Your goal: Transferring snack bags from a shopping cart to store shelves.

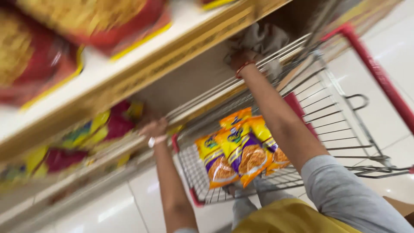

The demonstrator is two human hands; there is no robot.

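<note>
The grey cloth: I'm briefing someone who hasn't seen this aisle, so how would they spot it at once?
Start at the red-handled wire shopping cart parked against the shelving. Follow the person's right arm over it to the bare shelf behind the cart's far rim, where the right hand presses the grey cloth. It is the only dull, crumpled, unprinted thing here, unlike the glossy yellow snack packets in the cart.

Wire shopping cart (345, 129) with red trim, standing on pale tiled floor (108, 207) — yellow-and-purple snack packets (237, 146) lying in its basket. Beside it, yellow-edged shelves (142, 69) — red bags (39, 56) above, blurred red-and-yellow packs (86, 138) below.
</note>
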